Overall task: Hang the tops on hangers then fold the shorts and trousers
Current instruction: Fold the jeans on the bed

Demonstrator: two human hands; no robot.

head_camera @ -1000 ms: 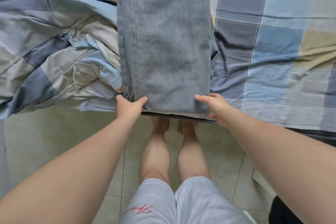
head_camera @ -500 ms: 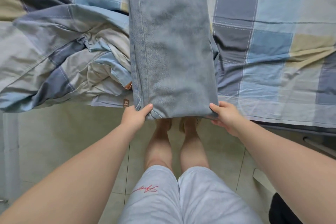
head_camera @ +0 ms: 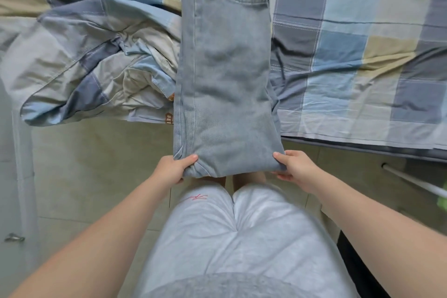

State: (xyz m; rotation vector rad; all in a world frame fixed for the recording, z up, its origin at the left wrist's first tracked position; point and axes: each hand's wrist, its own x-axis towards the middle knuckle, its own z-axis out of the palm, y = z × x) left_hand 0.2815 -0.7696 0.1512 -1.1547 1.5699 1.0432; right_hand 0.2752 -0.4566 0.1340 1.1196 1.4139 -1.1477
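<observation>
Both hands gripped the near end of the folded trousers (head_camera: 225, 75), low in the middle of the frame. The left hand (head_camera: 173, 169) pinched the left corner of the fold, thumb on top and the other fingers curled beneath the denim. The right hand (head_camera: 294, 167) held the right corner the same way, thumb on top and fingers under the cloth. The trousers, pale blue denim folded into a long narrow band, ran from the hands up to the top centre of the frame, where their stitched edges lay stacked. Their far part lay on the checked sheet (head_camera: 350, 55), while the near end reached past the bed edge above the tiled floor (head_camera: 96, 164). A crumpled checked cover (head_camera: 84, 63) lay at the left, touching their left edge, and a brown label (head_camera: 168, 118) showed at that edge. The person's pale grey shorts (head_camera: 229, 237) filled the bottom centre.
</observation>
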